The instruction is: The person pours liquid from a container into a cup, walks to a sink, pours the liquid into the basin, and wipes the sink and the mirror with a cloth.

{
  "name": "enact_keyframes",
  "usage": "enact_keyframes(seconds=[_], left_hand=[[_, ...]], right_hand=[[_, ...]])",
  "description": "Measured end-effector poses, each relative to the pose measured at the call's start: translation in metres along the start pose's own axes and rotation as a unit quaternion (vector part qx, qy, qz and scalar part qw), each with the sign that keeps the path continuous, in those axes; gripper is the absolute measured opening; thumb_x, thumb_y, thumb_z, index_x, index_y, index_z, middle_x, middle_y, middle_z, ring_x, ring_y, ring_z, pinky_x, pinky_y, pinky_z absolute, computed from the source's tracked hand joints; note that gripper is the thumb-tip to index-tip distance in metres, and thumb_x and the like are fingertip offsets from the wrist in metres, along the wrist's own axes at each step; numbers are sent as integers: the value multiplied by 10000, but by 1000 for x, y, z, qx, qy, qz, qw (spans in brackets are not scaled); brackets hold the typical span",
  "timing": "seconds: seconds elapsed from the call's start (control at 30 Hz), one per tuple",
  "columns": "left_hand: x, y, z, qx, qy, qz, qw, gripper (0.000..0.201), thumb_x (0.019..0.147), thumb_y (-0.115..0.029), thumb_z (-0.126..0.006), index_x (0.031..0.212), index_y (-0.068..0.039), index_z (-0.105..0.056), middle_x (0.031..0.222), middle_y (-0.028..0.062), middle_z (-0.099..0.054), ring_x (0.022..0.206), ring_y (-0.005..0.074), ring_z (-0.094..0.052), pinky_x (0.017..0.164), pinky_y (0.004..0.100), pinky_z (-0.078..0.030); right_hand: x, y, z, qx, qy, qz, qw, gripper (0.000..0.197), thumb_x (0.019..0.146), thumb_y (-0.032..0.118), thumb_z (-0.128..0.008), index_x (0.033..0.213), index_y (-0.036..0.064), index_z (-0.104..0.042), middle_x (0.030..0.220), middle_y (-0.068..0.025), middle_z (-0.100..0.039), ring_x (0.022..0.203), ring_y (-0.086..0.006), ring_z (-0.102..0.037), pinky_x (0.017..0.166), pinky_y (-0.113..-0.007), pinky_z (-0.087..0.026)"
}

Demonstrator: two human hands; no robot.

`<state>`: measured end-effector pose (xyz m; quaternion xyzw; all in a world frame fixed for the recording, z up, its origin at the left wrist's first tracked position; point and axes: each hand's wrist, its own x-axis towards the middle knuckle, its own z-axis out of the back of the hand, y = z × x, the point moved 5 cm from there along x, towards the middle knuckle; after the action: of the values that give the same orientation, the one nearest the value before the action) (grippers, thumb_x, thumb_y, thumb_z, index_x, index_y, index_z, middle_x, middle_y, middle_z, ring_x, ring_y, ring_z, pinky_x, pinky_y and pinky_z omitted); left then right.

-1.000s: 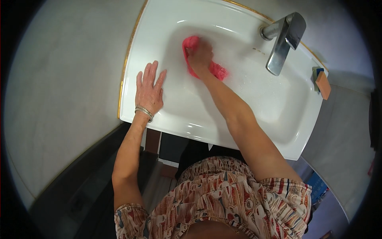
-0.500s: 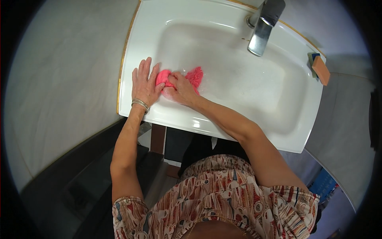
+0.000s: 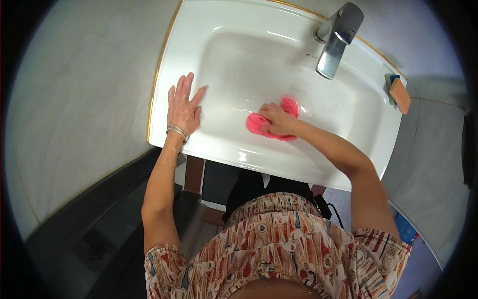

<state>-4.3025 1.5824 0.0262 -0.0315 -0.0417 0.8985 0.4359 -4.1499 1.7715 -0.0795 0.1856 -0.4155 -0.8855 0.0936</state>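
Down in the white washbasin (image 3: 239, 65), a bright pink cloth (image 3: 255, 123) lies bunched and wet, with a lacy-looking end beyond my wrist. My right hand (image 3: 276, 119) presses down on it with curled fingers gripping the fabric; part of the cloth is hidden under the hand. My left hand (image 3: 184, 107) rests on the basin's left rim with its fingers stretched out and holds nothing. Thin bangles circle the left wrist. Water and some suds glisten around the cloth.
A chrome tap (image 3: 337, 45) juts over the basin from the far right. On the right rim sit an orange block (image 3: 400, 96) and a green and blue sponge-like piece (image 3: 390, 84). A grey wall (image 3: 84, 89) borders the left side.
My right hand has moved right across the basin, taking the pink cloth with it. The cloth now lies away from my left hand, which stays on the rim.
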Motion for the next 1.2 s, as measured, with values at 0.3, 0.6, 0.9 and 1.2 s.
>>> enact_keyframes(seconds=[0.3, 0.6, 0.9, 1.2], left_hand=[[1, -6, 4, -31, 6, -2, 1000, 573, 685, -7, -598, 1228, -162, -503, 1444, 134, -204, 1338, 308, -176, 1073, 482, -136], [5, -11, 8, -2, -23, -12, 1000, 608, 662, -10, -608, 1228, -204, -502, 1442, 107, -222, 1327, 302, -204, 1062, 482, -182], [2, -20, 11, 34, -38, -20, 999, 610, 688, -17, -611, 1247, -227, -486, 1443, 85, -222, 1331, 285, -188, 1071, 459, -189], [3, -21, 5, 59, -22, -14, 998, 560, 721, -28, -594, 1238, -215, -493, 1458, 79, -185, 1335, 284, -174, 1076, 450, -180]], right_hand=[[104, 30, 11, -124, -223, 38, 966, 475, 722, 252, -659, 1102, 33, -477, 1134, -154, -455, 1028, -366, -440, 916, -437, -374], [138, -22, 74, -530, -204, -35, 822, 337, 689, 162, -633, 996, 33, -582, 1125, -108, -467, 942, -294, -498, 645, -427, -492], [72, -44, 100, -459, -218, -8, 862, 226, 721, 170, -580, 883, 29, -651, 984, -98, -548, 946, -291, -518, 689, -420, -500], [-15, -95, 107, -464, -213, -49, 858, 232, 729, 175, -595, 940, 81, -569, 973, -30, -559, 953, -212, -519, 714, -355, -457]])
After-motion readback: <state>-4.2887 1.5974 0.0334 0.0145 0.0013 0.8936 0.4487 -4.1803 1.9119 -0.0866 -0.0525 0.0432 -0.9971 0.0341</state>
